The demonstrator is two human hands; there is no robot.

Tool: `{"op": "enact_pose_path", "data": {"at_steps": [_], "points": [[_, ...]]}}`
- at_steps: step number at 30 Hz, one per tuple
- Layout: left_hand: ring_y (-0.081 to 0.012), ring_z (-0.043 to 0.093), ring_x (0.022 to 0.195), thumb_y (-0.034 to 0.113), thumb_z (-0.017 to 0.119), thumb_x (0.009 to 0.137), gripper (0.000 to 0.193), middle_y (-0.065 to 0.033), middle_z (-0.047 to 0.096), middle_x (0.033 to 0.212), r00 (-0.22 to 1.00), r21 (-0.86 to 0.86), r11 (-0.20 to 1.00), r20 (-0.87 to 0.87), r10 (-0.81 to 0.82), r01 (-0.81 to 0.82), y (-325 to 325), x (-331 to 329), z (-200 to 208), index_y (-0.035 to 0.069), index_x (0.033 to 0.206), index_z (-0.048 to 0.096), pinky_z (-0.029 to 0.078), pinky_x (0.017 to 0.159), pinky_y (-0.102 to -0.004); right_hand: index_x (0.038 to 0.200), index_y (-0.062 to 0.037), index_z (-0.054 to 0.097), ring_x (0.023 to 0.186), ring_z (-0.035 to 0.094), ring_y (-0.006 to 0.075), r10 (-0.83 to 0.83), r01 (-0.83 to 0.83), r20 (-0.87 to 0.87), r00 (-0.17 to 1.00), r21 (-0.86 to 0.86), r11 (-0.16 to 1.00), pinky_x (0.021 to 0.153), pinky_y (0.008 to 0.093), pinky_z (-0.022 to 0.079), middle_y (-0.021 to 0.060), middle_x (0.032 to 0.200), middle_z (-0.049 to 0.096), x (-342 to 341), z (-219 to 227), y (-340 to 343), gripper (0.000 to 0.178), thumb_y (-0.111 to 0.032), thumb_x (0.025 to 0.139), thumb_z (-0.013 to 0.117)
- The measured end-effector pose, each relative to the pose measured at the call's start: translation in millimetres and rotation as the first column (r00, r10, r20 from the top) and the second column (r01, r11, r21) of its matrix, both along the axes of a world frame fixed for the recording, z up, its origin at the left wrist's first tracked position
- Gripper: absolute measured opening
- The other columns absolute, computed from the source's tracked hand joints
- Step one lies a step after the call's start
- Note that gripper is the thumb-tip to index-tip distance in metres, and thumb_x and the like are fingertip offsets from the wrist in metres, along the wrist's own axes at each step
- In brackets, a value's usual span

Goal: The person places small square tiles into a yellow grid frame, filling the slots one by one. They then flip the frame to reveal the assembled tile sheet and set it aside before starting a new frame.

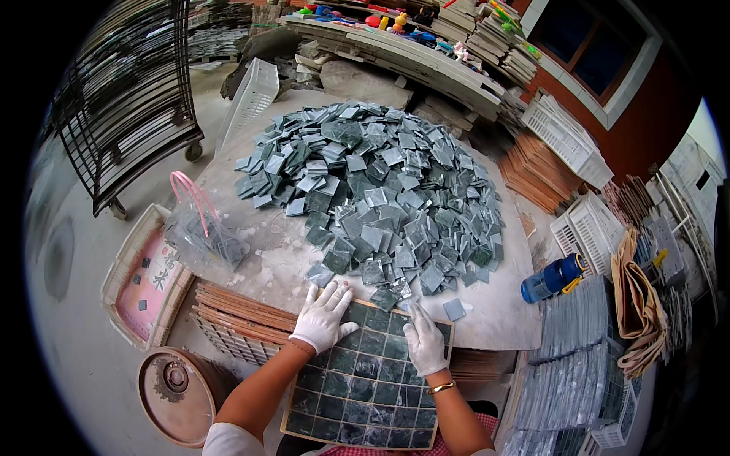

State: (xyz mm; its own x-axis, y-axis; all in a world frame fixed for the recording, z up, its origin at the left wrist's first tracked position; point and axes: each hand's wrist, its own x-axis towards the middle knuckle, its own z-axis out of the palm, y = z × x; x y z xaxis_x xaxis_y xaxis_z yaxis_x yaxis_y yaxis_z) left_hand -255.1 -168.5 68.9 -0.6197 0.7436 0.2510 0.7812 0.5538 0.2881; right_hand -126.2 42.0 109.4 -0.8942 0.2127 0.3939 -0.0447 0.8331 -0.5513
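Observation:
A shallow wooden-edged tray [357, 395] lies tilted against the table's near edge, filled with rows of dark green square stone tiles. My left hand [323, 318], in a white glove, rests with spread fingers on its far left corner. My right hand [427, 343], also gloved, lies at the far right part of the tray, its fingers slightly bent over the tiles; nothing shows in its grasp. Between the hands, a dark tile [386, 297] overlaps the tray's far edge. Just beyond rises a large heap of loose square tiles [380, 194], and one grey tile [454, 309] sits apart at right.
A clear plastic bag with pink handles [205, 228] is on the table's left [266, 277]. Left of it are a basket with a pink lining [141, 277] and a round lidded drum [179, 395]. At right stand a blue bottle [553, 278], stacked tile sheets [570, 380] and white crates [589, 232].

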Motion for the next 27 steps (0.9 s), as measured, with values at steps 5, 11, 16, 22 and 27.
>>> {"op": "enact_pose_path", "data": {"at_steps": [5, 11, 16, 22, 27], "points": [[-0.0336, 0.033, 0.135, 0.054, 0.048, 0.087, 0.073, -0.0164, 0.040, 0.143, 1.000, -0.013, 1.000, -0.014, 0.019, -0.020, 0.9, 14.7, 4.8, 0.000, 0.136, 0.041, 0.017, 0.111, -0.0528, 0.135, -0.0003, 0.043, 0.132, 0.038, 0.0320, 0.395, -0.429, 0.184, 0.900, 0.219, 0.876, 0.112, 0.0431, 0.027, 0.0199, 0.140, 0.042, -4.2, -21.3, -35.7, 0.057, -0.032, 0.090, 0.057], [-0.0358, 0.029, 0.136, 0.053, 0.049, 0.087, 0.075, -0.0190, 0.035, 0.146, 0.999, -0.117, 0.993, 0.036, 0.031, -0.027, -23.6, 55.1, 15.3, 0.000, 0.139, 0.038, 0.015, 0.111, -0.0542, 0.130, -0.0008, 0.049, 0.130, 0.040, 0.0304, 0.174, -0.247, 0.228, 0.958, 0.349, 0.904, 0.111, 0.0431, 0.026, 0.0171, 0.139, 0.045, -38.3, -30.1, 18.2, 0.052, -0.036, 0.091, 0.052], [-0.0368, 0.034, 0.134, 0.054, 0.047, 0.088, 0.074, -0.0200, 0.036, 0.145, 0.998, -0.110, 0.994, 0.067, 0.017, -0.010, -44.3, 84.3, 14.9, 0.000, 0.138, 0.038, 0.017, 0.111, -0.0536, 0.136, 0.0027, 0.040, 0.133, 0.032, 0.0386, -0.291, 0.222, 0.148, 0.945, 0.364, 0.905, 0.112, 0.0473, 0.022, 0.0252, 0.142, 0.037, 4.4, -36.0, 35.4, 0.071, -0.046, 0.087, 0.056], [-0.0333, 0.028, 0.139, 0.047, 0.042, 0.096, 0.074, -0.0239, 0.032, 0.146, 0.891, 0.598, 0.763, 0.449, -0.068, -0.244, -58.6, 74.6, -8.9, -0.008, 0.142, 0.026, 0.020, 0.113, -0.0381, 0.139, 0.0064, 0.034, 0.140, 0.020, 0.0346, -0.143, 0.034, 0.313, 0.939, 0.329, 0.944, 0.116, 0.0478, 0.006, 0.0236, 0.149, 0.025, -17.0, -28.4, -56.7, 0.092, -0.065, 0.083, 0.048], [-0.0300, 0.024, 0.140, 0.047, 0.041, 0.097, 0.074, -0.0203, 0.028, 0.150, 0.872, 0.614, 0.710, 0.489, 0.001, -0.345, -64.2, 72.0, -26.3, -0.007, 0.143, 0.024, 0.017, 0.114, -0.0377, 0.138, 0.0005, 0.039, 0.139, 0.026, 0.0309, 0.189, -0.252, 0.268, 0.945, 0.224, 0.941, 0.116, 0.0449, 0.012, 0.0192, 0.147, 0.032, -53.2, -36.2, -131.5, 0.082, -0.057, 0.083, 0.055]]}}
